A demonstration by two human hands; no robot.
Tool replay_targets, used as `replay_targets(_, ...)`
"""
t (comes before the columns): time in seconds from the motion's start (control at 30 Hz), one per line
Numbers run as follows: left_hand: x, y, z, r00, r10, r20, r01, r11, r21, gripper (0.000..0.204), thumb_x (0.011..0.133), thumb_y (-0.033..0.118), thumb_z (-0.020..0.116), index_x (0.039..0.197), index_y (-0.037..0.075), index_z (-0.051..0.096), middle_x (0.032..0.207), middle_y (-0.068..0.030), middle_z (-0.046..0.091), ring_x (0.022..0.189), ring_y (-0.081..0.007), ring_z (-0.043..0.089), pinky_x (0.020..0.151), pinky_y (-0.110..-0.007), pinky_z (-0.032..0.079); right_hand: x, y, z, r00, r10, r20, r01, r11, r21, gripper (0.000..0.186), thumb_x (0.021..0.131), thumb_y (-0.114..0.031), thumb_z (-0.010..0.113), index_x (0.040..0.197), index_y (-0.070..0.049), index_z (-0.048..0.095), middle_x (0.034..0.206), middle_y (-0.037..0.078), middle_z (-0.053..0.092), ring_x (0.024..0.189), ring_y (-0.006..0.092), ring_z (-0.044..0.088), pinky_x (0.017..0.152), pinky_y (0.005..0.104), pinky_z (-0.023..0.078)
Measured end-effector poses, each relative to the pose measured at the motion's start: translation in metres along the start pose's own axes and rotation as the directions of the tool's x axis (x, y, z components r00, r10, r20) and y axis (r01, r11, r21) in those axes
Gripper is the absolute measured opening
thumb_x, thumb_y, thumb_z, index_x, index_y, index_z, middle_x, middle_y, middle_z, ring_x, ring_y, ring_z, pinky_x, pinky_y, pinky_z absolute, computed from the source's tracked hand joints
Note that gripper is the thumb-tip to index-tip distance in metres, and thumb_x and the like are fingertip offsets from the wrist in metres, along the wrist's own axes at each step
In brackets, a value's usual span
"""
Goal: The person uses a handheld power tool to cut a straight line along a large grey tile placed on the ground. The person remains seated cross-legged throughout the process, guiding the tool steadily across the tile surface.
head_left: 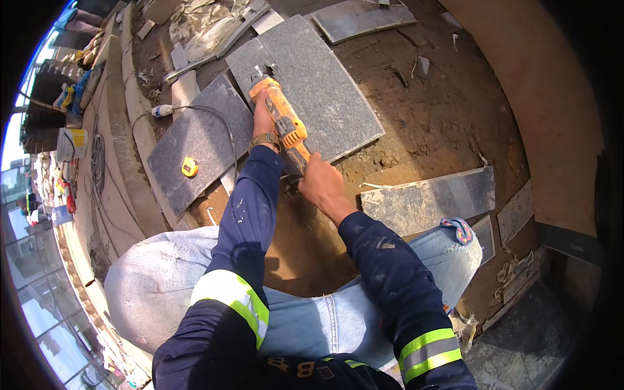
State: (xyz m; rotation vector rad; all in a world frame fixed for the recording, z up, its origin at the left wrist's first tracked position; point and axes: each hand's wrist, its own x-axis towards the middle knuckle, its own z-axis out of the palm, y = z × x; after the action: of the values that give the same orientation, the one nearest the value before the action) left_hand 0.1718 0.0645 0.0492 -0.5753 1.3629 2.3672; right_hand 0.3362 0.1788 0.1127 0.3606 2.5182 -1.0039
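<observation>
My left hand [263,114] grips the front body of a dusty orange and black angle grinder [283,110]. My right hand [322,182] is wrapped round its rear end. The grinder's head is over the upper part of a large grey speckled stone slab [325,110], at a thin straight line across it. A second grey slab [185,140] lies at the left, with a small yellow tape measure [190,166] on it. A white cable connector [162,111] sits by that slab's upper edge. Whether the disc touches the stone I cannot tell.
Stone offcuts [429,195] lie on the dirt at the right. Another slab [361,19] is at the top. Coiled cable [98,166] and a white bucket [71,144] stand along the left ledge. A beige wall [533,97] borders the right.
</observation>
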Motion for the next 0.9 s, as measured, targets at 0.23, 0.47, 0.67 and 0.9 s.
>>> replay_targets(0.23,0.004,-0.003,-0.003,1.000,-0.029,0.007,0.029,1.000,0.008,0.051,0.091,0.054,0.054,0.104,0.006,0.062,0.079,-0.0079,0.064,0.065,-0.0216,0.066,0.057,-0.035,0.056,0.000,-0.001,0.002,1.000,0.025,0.007,-0.025,1.000,0.014,0.035,0.078,-0.014,0.067,0.102,0.006,0.052,0.091,0.029,0.067,0.090,0.0441,0.067,0.081,0.0488,0.053)
replay_targets(0.47,0.007,-0.006,-0.007,0.999,-0.044,0.009,0.044,0.999,0.027,0.050,0.091,0.053,0.054,0.103,0.006,0.062,0.079,-0.0080,0.065,0.064,-0.0211,0.066,0.056,-0.035,0.056,-0.002,0.001,0.000,1.000,0.016,0.016,-0.017,0.998,0.061,0.034,0.078,-0.014,0.067,0.102,0.006,0.052,0.090,0.028,0.067,0.090,0.0438,0.067,0.081,0.0485,0.053)
replay_targets(0.67,0.010,-0.008,-0.011,0.999,-0.051,-0.017,0.052,0.998,0.035,0.051,0.089,0.054,0.056,0.104,0.006,0.062,0.080,-0.0079,0.065,0.065,-0.0209,0.066,0.057,-0.035,0.056,0.001,0.001,0.004,1.000,0.011,0.025,-0.012,0.999,0.051,0.033,0.078,-0.013,0.067,0.102,0.005,0.052,0.090,0.027,0.068,0.090,0.0427,0.067,0.082,0.0482,0.053)
replay_targets(0.9,0.010,-0.014,-0.010,0.998,-0.047,-0.045,0.049,0.997,0.060,0.052,0.089,0.055,0.057,0.105,0.006,0.062,0.082,-0.0080,0.065,0.067,-0.0210,0.067,0.058,-0.035,0.056,0.002,0.004,0.005,0.999,0.035,0.029,-0.036,0.998,0.043,0.033,0.077,-0.011,0.068,0.102,0.004,0.052,0.091,0.027,0.068,0.091,0.0424,0.067,0.082,0.0479,0.053)
